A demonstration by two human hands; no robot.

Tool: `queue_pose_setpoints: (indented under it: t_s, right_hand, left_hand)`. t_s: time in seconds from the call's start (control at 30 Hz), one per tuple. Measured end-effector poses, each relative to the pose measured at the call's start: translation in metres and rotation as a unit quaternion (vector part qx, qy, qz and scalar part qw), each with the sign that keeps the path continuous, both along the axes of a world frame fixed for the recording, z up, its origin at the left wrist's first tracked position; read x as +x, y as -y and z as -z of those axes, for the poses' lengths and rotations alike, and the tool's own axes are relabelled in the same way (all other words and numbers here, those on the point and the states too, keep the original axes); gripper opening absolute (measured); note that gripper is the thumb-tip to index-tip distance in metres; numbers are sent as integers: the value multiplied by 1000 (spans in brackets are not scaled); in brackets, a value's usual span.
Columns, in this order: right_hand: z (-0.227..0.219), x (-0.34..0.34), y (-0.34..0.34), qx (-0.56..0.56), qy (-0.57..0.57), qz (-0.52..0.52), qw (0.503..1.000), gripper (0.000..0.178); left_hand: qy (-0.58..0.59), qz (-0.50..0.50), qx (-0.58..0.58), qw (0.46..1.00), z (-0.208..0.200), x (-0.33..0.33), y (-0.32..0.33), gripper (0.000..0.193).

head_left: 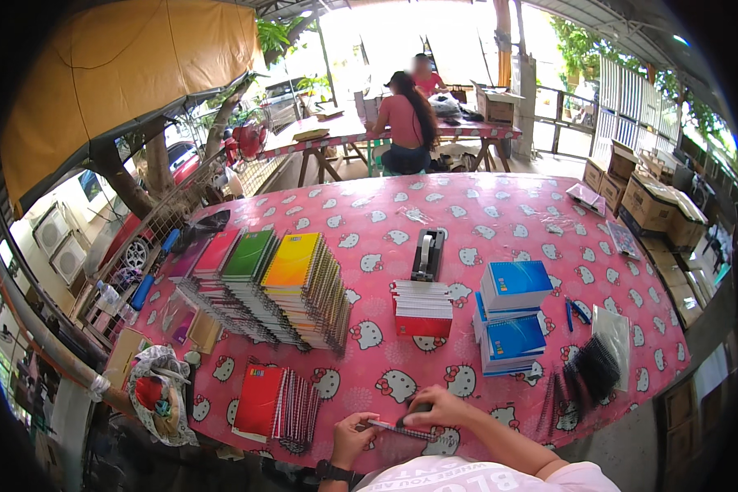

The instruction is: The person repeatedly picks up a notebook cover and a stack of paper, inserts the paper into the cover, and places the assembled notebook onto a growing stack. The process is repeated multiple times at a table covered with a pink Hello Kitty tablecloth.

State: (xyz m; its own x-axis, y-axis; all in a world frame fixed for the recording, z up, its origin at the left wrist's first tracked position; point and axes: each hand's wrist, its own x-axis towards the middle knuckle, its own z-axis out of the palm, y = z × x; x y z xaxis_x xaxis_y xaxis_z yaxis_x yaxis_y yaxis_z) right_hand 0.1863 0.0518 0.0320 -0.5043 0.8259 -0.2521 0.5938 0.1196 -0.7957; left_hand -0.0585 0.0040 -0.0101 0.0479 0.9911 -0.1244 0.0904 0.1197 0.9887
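Near the front edge of the table, my left hand pinches the end of a thin notebook, seen almost edge-on with a dark spiral coil along it. My right hand is closed over the coil side, its fingers around a small dark object that I cannot make out. To the left lie red spiral notebooks, fanned in a row. Beyond my hands stands a stack of red-covered pads with white page edges showing. Blue-covered pads are piled to its right.
Tall stacks of yellow, green and pink spiral notebooks stand at left. A black tape dispenser sits mid-table. Loose black coils lie at right near a blue-handled tool. Two people sit at a farther table.
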Motion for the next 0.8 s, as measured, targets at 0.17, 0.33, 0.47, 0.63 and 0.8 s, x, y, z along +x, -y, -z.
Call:
queue_pose_setpoints:
  t_s: [0.17, 0.33, 0.47, 0.63, 0.8]
  right_hand:
    - [11, 10, 0, -174, -258, -45, 949, 55]
    - [10, -2, -1, -21, -53, 7, 998, 50]
    - [11, -8, 0, -42, -90, -29, 995, 50]
    - [30, 0, -6, 143, -38, 83, 986, 60]
    - [59, 27, -8, 277, 130, 74, 949, 63]
  left_hand:
    - [-16, 4, -3, 1000, -4, 2, 0, 21]
    - [-68, 7, 43, 997, 1, 2, 3, 23]
    - [-46, 6, 59, 997, 1, 5, 4, 22]
    - [-48, 12, 48, 998, -8, 6, 5, 24]
    - [-44, 63, 61, 995, -12, 11, 3, 22]
